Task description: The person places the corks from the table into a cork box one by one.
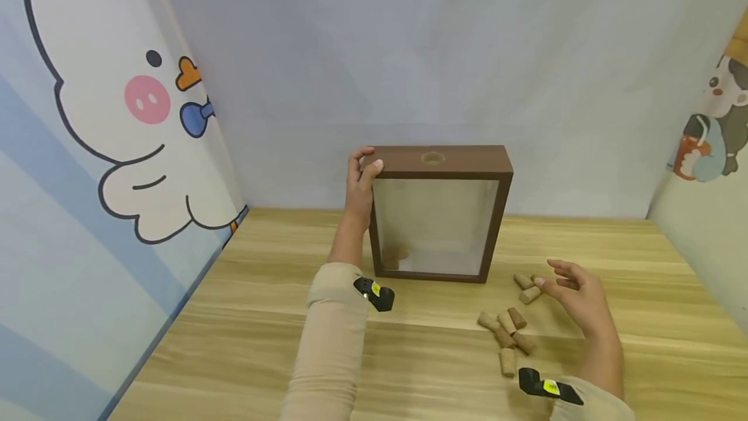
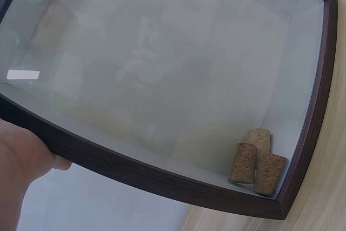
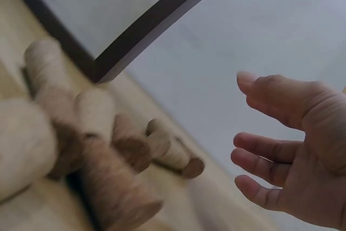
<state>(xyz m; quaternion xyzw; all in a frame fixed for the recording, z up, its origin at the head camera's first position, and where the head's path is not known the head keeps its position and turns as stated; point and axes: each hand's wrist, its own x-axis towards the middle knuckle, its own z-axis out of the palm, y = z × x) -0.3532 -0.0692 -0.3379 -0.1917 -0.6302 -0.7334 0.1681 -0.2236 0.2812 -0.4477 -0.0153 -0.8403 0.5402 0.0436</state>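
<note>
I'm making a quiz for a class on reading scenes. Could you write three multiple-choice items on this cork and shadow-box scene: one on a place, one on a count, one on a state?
1. Where does the left hand grip the dark brown wooden glass-fronted shadow box?
A. its top left corner
B. its bottom right corner
C. its glass front

2. How many tan cylindrical corks lie inside the box?
A. none
B. three
C. ten

3. What is the right hand doing?
A. pinching a cork
B. hovering with fingers spread over the loose corks on the table, holding nothing
C. pressing the glass

Answers:
1 A, the fingers curl over the top left corner in the head view.
2 B, the left wrist view shows three in the bottom corner.
3 B, the right wrist view shows an empty hand with loosely spread fingers.
</note>
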